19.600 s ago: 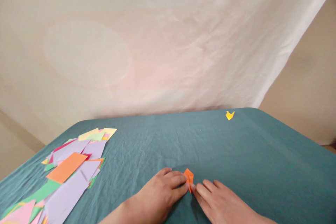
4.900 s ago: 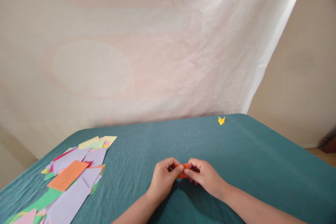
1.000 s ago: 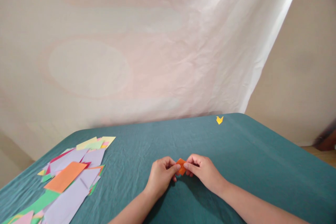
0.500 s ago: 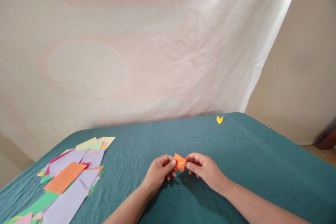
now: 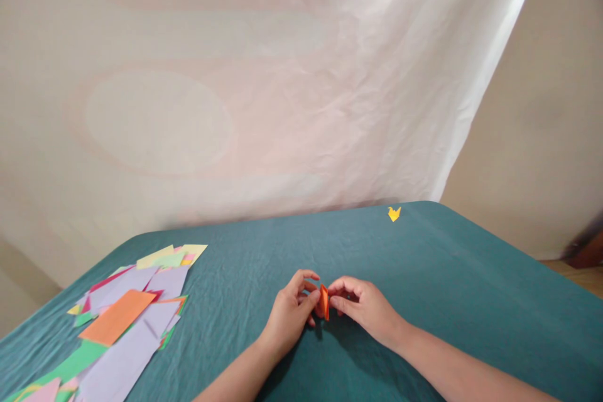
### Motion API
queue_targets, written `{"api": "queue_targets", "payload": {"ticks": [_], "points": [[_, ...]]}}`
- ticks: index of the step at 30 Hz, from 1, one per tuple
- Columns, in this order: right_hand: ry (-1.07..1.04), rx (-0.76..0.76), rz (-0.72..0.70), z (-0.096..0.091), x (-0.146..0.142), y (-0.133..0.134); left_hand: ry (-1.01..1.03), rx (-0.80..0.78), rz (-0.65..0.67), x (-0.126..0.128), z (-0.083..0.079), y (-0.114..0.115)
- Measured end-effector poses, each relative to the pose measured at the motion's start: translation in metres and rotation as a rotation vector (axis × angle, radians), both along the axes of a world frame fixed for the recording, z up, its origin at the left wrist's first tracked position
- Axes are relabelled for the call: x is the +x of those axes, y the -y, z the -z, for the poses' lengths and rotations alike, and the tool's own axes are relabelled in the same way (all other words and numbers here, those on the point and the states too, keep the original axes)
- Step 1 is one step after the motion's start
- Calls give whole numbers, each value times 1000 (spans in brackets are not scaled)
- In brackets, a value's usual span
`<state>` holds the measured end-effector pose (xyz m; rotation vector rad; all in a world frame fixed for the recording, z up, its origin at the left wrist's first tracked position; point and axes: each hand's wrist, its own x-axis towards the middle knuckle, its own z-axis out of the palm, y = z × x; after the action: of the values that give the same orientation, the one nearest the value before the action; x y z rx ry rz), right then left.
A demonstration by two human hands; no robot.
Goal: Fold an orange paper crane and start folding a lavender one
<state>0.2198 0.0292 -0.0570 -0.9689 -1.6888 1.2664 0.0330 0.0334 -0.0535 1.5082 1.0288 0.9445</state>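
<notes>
A small folded piece of orange paper (image 5: 325, 302) is held upright between my two hands, above the front middle of the table. Seen nearly edge-on, it looks narrow and layered. My left hand (image 5: 294, 308) pinches its left side with thumb and fingers, and the index finger arches over behind. On the other side, the thumb and index finger of my right hand (image 5: 360, 304) grip its right edge. The fingertips behind the paper are partly hidden.
A loose pile of coloured paper sheets (image 5: 125, 364) covers the left part of the green tablecloth (image 5: 235, 264). A small yellow folded paper bird (image 5: 394, 214) lies near the far right edge. Behind the table hangs a pale cloth (image 5: 282, 107).
The orange paper has turned from showing its flat diamond face to nearly edge-on. My left hand has shifted slightly right, its index finger lifted; my right hand has barely moved.
</notes>
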Motion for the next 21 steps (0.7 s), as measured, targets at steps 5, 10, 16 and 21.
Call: {"api": "queue_targets", "payload": {"ticks": [5,10,16,21], "points": [[70,39,27,2,1,-1,-38,-6,30,1,-4,3],[149,124,83,4,1,-1,-25,0,39,2,-4,3],[118,108,79,6,0,-2,-88,62,86,-2,-9,5],[123,102,79,2,-1,-1,-218,272,134,-5,-17,8]]}}
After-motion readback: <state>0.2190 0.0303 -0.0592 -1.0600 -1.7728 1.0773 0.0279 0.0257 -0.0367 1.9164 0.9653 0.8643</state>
